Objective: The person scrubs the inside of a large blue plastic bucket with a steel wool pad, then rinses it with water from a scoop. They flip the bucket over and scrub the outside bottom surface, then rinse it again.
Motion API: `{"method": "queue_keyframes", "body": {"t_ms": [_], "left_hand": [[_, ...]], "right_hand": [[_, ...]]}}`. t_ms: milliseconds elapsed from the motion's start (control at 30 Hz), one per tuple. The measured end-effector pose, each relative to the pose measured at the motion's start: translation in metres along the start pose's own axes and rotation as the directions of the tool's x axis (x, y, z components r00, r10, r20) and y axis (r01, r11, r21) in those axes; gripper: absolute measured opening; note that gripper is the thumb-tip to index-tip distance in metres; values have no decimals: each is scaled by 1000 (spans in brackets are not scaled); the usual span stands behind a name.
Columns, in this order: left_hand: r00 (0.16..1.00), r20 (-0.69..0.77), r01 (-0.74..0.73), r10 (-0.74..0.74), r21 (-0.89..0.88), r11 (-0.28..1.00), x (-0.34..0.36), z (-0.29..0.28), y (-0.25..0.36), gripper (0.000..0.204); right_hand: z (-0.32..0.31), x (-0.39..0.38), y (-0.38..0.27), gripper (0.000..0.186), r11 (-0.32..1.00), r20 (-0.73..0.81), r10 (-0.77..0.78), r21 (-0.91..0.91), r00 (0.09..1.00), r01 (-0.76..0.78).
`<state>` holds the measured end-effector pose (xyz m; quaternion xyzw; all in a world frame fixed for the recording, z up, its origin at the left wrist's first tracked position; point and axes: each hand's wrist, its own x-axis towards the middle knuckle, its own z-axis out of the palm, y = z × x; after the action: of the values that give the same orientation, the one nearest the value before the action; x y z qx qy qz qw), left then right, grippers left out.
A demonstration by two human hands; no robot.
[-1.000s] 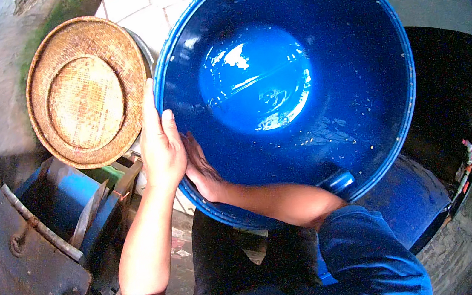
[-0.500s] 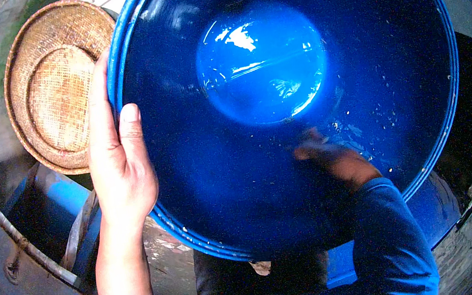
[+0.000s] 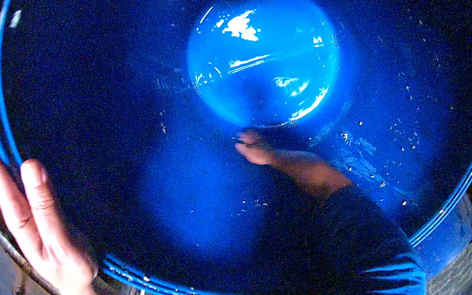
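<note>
Blue and deep-walled, the barrel (image 3: 209, 211) sits in front of the person, its mouth facing them. At the barrel's left rim, the left hand (image 3: 46, 234) grips the edge, thumb inside and fingers outside. Inside the barrel, the right hand (image 3: 255, 148) appears loosely curled, though whether it grips anything cannot be told. Pale specks (image 3: 404, 203) dot the barrel's inner wall, right of the blue sleeve (image 3: 381, 260).
</note>
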<state>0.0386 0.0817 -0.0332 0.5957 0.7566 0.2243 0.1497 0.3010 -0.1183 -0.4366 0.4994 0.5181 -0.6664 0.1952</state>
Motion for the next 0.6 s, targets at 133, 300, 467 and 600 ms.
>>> {"method": "queue_keyframes", "body": {"t_ms": [133, 300, 467, 600], "left_hand": [[971, -182, 155, -152, 2, 988, -9, 0, -7, 54], [961, -228, 189, -157, 122, 974, -19, -10, -17, 50], [972, -202, 159, -119, 195, 968, -27, -24, -27, 45], [982, -182, 107, -52, 305, 946, -31, -30, -31, 43]], "right_hand": [[-128, -15, 168, 42, 642, -277, 503, -515, 819, -568], [-159, -3, 240, 65, 130, -684, 173, -698, 709, -705], [9, 78, 144, 39, 586, -550, 270, -557, 791, -588], [76, 95, 53, 16, 999, -428, 30, -6, 903, -35]]}}
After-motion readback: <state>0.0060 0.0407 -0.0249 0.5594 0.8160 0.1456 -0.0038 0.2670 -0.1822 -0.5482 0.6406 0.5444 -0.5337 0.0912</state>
